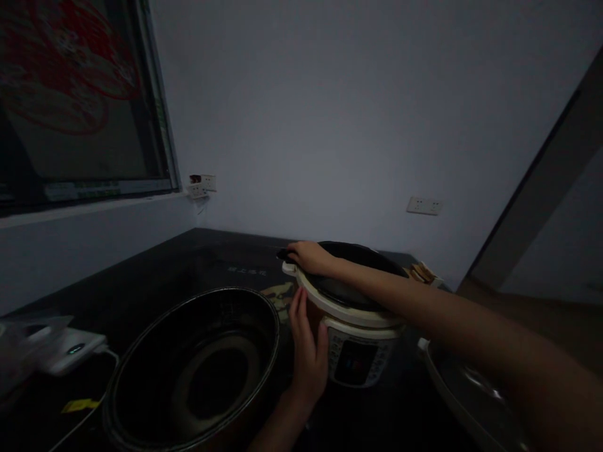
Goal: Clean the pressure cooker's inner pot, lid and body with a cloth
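An electric pressure cooker (354,358), with a white rim and a front panel of buttons, stands on the dark table with its top off. My right hand (313,257) reaches across the top, fingers curled around a black tab (284,254) at the left side of the rim. A black round inner edge shows behind my forearm, which hides part of the opening. My left hand (308,345) lies against the cooker's left side, fingers stretched upward and holding nothing. To the left sits a large, dark round pot (221,367) with nothing visible inside.
A glass lid with a pale rim (436,376) lies at lower right, partly under my forearm. At left are a white device (75,348) with a cable, a clear plastic bag (23,351) and a yellow tag (80,405). Wall sockets (424,205) are behind.
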{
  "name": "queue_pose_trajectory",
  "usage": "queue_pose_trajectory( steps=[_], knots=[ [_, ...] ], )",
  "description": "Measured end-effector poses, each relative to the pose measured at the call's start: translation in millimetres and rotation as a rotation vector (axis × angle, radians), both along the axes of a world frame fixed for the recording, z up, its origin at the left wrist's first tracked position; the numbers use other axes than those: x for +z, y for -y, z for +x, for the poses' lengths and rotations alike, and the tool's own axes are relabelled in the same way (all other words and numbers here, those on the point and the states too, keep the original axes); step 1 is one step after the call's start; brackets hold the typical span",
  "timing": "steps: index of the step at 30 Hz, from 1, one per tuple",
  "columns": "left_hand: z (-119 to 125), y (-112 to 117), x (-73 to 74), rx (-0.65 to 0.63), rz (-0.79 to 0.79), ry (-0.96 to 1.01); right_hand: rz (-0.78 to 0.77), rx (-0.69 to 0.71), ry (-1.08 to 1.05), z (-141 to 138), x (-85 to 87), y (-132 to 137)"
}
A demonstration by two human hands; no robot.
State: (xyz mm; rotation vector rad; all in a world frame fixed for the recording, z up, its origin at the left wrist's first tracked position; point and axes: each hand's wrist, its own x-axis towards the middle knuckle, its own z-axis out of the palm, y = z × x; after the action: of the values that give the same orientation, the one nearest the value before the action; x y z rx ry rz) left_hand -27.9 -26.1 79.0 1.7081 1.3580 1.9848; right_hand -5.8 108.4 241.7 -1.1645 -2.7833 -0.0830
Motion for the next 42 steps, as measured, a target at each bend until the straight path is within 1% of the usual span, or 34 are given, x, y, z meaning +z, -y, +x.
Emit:
queue_pose_trajectory(
  steps=[3,5,7,11,15,21,27,32,36,39,42],
  knots=[
    [0,0,0.1,-0.004,0.002,-0.002,-0.008,0.088,0.019,9,2.4,11],
    [0,0,0.1,-0.001,-0.001,-0.008,0.002,0.092,0.04,13,3.8,8],
    [0,-1,-0.1,-0.002,0.0,-0.016,0.025,0.054,0.061,14,4.7,-2],
    [-2,-2,-0.4,-0.007,-0.001,-0.032,0.061,-0.066,0.119,17,7.1,-32],
    [-3,-2,-0.3,-0.006,0.004,-0.033,0.071,-0.159,0.178,27,10.0,-59],
    [-2,-2,-1.1,-0.009,-0.003,-0.024,0.079,-0.273,0.211,59,9.0,-91],
    [-3,-3,-2.6,-0.006,-0.007,-0.024,0.058,-0.349,0.242,109,6.3,-115],
    [-4,-3,-2.9,-0.005,-0.002,-0.033,0.023,-0.402,0.251,152,6.6,-114],
    [-4,-3,-2.3,0.002,0.008,-0.055,-0.018,-0.416,0.24,175,7.7,-106],
    [-4,-3,-1.5,0.003,0.019,-0.065,-0.034,-0.43,0.22,180,6.7,-103],
    [-3,-3,-0.8,0.003,0.022,-0.066,-0.026,-0.434,0.181,171,2.5,-103]
  ],
)
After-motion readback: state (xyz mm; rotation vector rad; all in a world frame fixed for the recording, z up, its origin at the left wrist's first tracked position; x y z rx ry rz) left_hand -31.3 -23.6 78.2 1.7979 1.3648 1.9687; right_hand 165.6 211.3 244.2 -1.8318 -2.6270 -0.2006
